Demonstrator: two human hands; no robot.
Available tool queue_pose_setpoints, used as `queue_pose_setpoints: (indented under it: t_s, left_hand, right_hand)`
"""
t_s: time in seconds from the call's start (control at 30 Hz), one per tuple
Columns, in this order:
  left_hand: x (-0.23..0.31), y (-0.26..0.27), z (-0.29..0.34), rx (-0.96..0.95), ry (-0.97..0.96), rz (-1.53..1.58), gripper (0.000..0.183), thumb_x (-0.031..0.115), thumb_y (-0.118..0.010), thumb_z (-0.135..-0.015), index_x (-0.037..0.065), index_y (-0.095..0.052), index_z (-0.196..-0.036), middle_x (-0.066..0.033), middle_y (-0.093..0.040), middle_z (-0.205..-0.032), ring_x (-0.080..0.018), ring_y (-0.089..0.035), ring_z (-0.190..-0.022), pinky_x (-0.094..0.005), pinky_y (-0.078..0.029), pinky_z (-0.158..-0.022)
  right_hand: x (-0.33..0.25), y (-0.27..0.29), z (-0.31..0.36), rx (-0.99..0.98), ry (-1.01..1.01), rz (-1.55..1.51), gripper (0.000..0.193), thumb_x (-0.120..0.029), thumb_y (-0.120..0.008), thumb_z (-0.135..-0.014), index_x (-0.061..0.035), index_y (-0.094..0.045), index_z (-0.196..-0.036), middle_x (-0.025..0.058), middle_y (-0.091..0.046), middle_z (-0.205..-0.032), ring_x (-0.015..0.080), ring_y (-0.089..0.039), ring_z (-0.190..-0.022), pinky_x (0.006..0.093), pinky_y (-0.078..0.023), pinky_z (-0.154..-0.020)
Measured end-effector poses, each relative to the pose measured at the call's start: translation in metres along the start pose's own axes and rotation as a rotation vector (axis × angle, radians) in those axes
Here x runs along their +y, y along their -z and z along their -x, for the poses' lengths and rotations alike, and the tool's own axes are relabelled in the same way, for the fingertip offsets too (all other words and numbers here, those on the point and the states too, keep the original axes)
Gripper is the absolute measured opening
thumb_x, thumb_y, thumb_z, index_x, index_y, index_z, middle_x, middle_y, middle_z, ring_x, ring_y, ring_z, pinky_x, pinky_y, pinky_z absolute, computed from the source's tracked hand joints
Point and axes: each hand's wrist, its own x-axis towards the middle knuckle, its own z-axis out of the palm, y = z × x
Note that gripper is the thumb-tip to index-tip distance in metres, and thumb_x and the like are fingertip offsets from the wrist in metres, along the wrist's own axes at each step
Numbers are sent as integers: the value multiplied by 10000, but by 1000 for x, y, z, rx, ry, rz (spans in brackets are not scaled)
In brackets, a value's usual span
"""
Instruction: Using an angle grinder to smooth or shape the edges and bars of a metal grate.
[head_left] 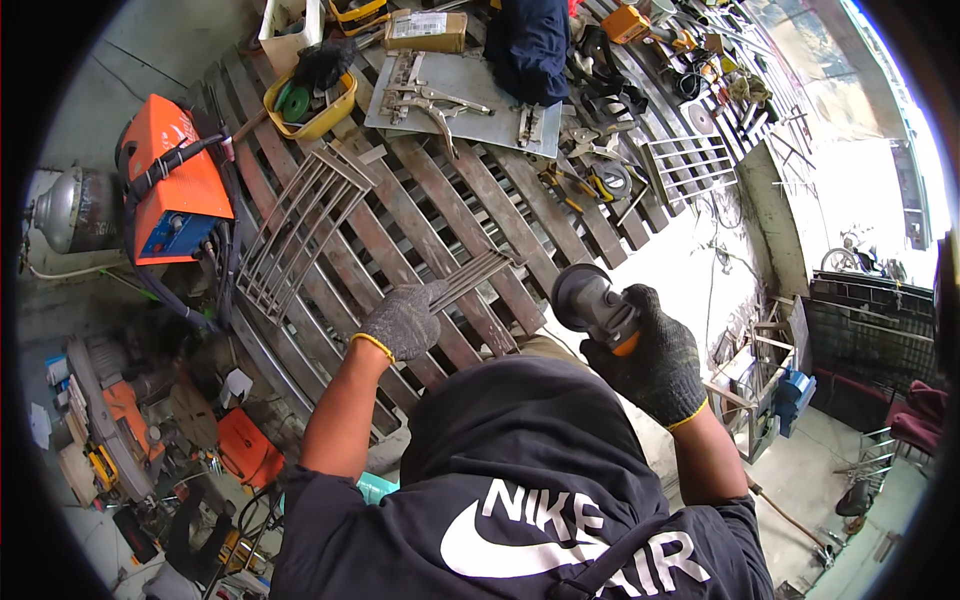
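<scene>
Grey-gloved, gripping thin metal rods (472, 279) at their near left end with the curled fingers of the left hand (400, 322), over the slatted table (465, 227); clasping an angle grinder (603, 310) in the closed fingers of the right hand (655, 355), right of the rods; having a metal grille (308, 228) lying farther left.

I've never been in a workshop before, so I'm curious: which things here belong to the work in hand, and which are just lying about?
Work in hand:
grinder, in the gloved right hand
thin metal bars, at the gloved left hand

Apparently just lying about:
orange machine
yellow tub
cardboard box
tape measure
</scene>
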Motion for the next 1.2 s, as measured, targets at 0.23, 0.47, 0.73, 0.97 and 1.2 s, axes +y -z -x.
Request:
queue_pose_setpoints:
  t_s: [0.23, 0.47, 0.73, 0.97, 1.2]
  left_hand:
    - [-8, 0, -15, -139, 66, -46, 580, 173, -687, -972, 15, -782, -1521, -333, -798, -1403, -496, -766, -1332, -529, -618, -1178]
    - [-7, 0, -14, -119, 62, -58, 572, 142, -672, -963, 51, -787, -1515, -316, -807, -1370, -504, -765, -1295, -547, -618, -1155]
    - [6, 8, -9, -142, 75, -71, 614, 153, -680, -943, 29, -767, -1538, -310, -807, -1388, -502, -761, -1305, -538, -613, -1182]
    - [9, 12, -10, -160, 99, -37, 631, 145, -689, -927, 12, -762, -1539, -309, -797, -1427, -496, -754, -1336, -529, -607, -1198]
    - [2, 6, -12, -132, 70, -17, 514, 185, -690, -1003, 66, -802, -1490, -320, -810, -1363, -508, -774, -1287, -551, -629, -1144]
  right_hand:
    - [-12, -7, -21, -99, 47, 48, 816, -472, -984, -916, -44, -599, -1494, 246, -849, -1040, 494, -852, -926, 568, -675, -811]
    - [-5, -21, -40, -75, 136, 72, 862, -476, -959, -941, -33, -541, -1551, 268, -840, -1010, 520, -840, -910, 590, -667, -792]
    - [-9, -28, -49, -93, 143, 97, 840, -470, -947, -951, -29, -545, -1542, 273, -834, -984, 529, -835, -893, 602, -663, -788]
    - [-21, -25, -54, -144, 103, 91, 792, -468, -949, -948, -50, -563, -1498, 275, -833, -990, 526, -837, -914, 601, -665, -800]
    - [-23, -25, -58, -151, 86, 106, 757, -473, -958, -936, -67, -585, -1455, 269, -835, -990, 518, -842, -925, 600, -668, -807]
